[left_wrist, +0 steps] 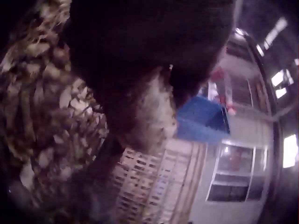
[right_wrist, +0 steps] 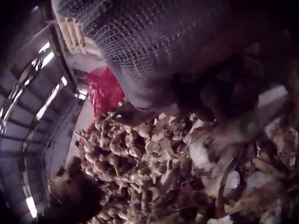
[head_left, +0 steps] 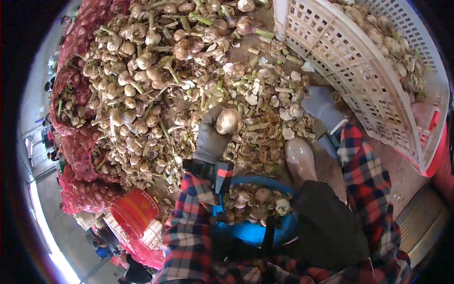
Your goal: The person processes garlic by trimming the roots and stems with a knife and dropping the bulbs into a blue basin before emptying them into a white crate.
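My left hand (head_left: 210, 137), in a grey glove, grips a garlic bulb (head_left: 228, 121) above the littered ground, its pale round side facing up. The same bulb (left_wrist: 152, 116) shows up close and dim in the left wrist view, below the dark glove. My right hand (head_left: 322, 105), in a grey knitted glove, is low over the trimmings beside the white crate. Stalk and skin scraps (right_wrist: 201, 154) lie close under the right glove (right_wrist: 149, 51) in the right wrist view. Its fingertips are in shadow, and I cannot tell whether they hold anything.
A large heap of garlic (head_left: 127, 90) with stems spreads ahead and left, edged by red mesh sacks (head_left: 71, 104). The white slatted crate (head_left: 350, 61) at right contains bulbs. A blue tub (head_left: 250, 232) of garlic stands between the legs, near a boot (head_left: 300, 158). A red bucket (head_left: 135, 213) sits at left.
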The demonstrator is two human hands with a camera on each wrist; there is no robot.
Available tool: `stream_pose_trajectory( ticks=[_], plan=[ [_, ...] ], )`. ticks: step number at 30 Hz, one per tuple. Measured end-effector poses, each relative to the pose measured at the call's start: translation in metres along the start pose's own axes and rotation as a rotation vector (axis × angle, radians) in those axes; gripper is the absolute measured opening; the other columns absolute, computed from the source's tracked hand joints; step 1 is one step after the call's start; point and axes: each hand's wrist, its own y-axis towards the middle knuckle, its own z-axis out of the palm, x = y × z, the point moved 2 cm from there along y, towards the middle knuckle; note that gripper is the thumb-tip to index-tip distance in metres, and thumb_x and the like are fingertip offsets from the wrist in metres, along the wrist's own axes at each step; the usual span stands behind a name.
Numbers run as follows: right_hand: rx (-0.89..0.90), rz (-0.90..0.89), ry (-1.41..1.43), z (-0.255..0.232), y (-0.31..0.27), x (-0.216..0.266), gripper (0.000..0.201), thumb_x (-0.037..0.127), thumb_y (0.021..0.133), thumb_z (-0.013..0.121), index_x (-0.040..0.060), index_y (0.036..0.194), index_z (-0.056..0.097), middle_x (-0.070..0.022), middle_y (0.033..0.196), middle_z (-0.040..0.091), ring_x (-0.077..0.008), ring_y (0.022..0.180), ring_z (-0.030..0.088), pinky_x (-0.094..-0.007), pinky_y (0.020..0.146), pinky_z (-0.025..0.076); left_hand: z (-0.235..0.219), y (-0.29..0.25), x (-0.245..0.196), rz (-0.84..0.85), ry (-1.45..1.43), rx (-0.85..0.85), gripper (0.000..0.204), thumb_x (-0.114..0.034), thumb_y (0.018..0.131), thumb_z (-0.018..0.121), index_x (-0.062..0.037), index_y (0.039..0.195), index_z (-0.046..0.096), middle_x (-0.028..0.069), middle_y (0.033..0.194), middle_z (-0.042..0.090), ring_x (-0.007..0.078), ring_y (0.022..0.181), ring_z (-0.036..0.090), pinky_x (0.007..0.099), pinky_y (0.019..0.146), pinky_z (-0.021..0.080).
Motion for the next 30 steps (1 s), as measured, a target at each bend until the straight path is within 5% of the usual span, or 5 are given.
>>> stream_pose_trajectory(
  ticks=[3,5,20,28,30],
  plan=[
    [-0.008,-0.271,0.068,-0.007,-0.037,0.038,0.029,0.022,0.066,0.05,0.0107,0.093,0.055,-0.0107,0.089,0.057,-0.0287,0.081,0.055,-0.0372,0.071,0.043,0.02,0.003,0.03,-0.677,-1.604,0.049,0.024,-0.026,0.078,0.037,-0.0107,0.089,0.053,0.0049,0.085,0.056,0.0177,0.075,0.054,0.0256,0.062,0.046],
    [-0.072,-0.473,0.042,0.0,-0.048,0.056,0.027,0.021,0.065,0.052,0.01,0.089,0.054,-0.0102,0.086,0.056,-0.0279,0.079,0.055,-0.0368,0.07,0.043,0.033,0.002,0.05,-0.765,-1.543,-0.396,0.033,-0.034,0.078,0.038,-0.011,0.096,0.052,0.0076,0.089,0.055,0.0192,0.077,0.054,0.0285,0.063,0.047],
    [-0.145,-0.66,0.01,0.003,-0.044,0.077,0.03,0.019,0.058,0.058,0.0127,0.087,0.053,-0.0072,0.081,0.056,-0.0257,0.076,0.055,-0.0365,0.065,0.044,0.062,-0.019,0.03,-0.838,-1.724,-0.484,0.024,-0.021,0.077,0.044,-0.0062,0.096,0.048,0.0078,0.093,0.054,0.0174,0.078,0.054,0.0248,0.061,0.045],
    [-0.25,-0.091,-0.097,-0.005,-0.013,0.006,0.032,0.026,0.066,0.051,0.0136,0.095,0.054,-0.0124,0.086,0.058,-0.0285,0.079,0.056,-0.0368,0.071,0.044,0.02,-0.038,-0.06,-0.586,-1.376,0.13,0.035,-0.03,0.08,0.045,-0.0013,0.099,0.048,0.0123,0.095,0.051,0.0213,0.081,0.051,0.0306,0.07,0.044],
    [-0.276,-0.112,-0.085,-0.002,-0.017,0.011,0.032,0.026,0.066,0.051,0.0129,0.095,0.054,-0.0134,0.086,0.058,-0.0287,0.079,0.056,-0.0367,0.07,0.044,0.003,-0.033,-0.061,-0.684,-0.379,1.071,0.037,-0.029,0.079,0.049,0.0004,0.103,0.049,0.016,0.1,0.052,0.0238,0.095,0.049,0.0343,0.084,0.038]
  ],
)
